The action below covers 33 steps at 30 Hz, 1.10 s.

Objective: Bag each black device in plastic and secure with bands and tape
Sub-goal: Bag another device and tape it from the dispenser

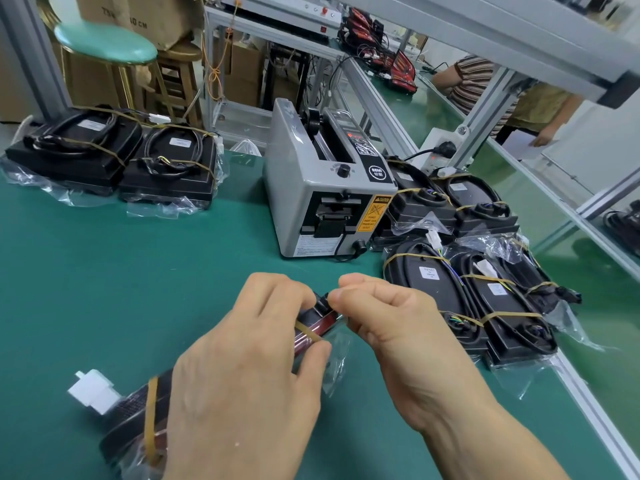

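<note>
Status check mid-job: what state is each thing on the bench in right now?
Black device in clear plastic bag: lying down, two rubber bands on.
Left hand: grips the device.
Right hand: pinches at the device's far end.
Grey tape dispenser: upright, no tape seen at outlet.
Bagged devices at right: banded, piled.
Bagged devices at far left: banded.

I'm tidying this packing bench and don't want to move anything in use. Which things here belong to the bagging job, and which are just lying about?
In use:
- device in its plastic bag, gripped by left hand and right hand
- rubber bands on it
- tape dispenser
- bagged devices, left and right

Lying about:
- green stool
- cardboard boxes
</note>
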Motion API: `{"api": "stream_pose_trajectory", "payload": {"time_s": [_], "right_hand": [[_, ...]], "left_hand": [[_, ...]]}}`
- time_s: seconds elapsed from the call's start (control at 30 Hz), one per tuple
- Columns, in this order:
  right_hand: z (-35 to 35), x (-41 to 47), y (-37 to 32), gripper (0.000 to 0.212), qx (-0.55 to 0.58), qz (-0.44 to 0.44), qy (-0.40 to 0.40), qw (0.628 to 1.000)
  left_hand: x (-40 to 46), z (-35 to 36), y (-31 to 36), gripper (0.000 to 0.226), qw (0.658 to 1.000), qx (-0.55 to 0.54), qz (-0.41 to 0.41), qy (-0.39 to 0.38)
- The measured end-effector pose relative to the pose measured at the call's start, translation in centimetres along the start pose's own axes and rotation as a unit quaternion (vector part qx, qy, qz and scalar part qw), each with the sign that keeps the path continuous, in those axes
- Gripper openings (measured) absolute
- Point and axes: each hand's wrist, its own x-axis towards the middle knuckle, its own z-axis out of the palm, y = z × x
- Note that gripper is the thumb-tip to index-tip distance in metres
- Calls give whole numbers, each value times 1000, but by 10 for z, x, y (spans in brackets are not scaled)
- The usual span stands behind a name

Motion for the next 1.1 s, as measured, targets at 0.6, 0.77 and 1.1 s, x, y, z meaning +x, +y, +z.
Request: {"api": "stream_pose_trajectory", "payload": {"time_s": [0.6, 0.77, 1.1], "right_hand": [[4, -1, 3, 30, -40, -107, 5, 994], [0, 1, 8, 18, -83, -141, 17, 986], [-13, 13, 1, 23, 19, -67, 18, 997]], "left_hand": [[-2, 2, -4, 23, 1000, -4, 22, 8], [-2, 4, -3, 22, 1000, 3, 27, 5], [-4, 5, -7, 12, 999, -3, 42, 16]]}}
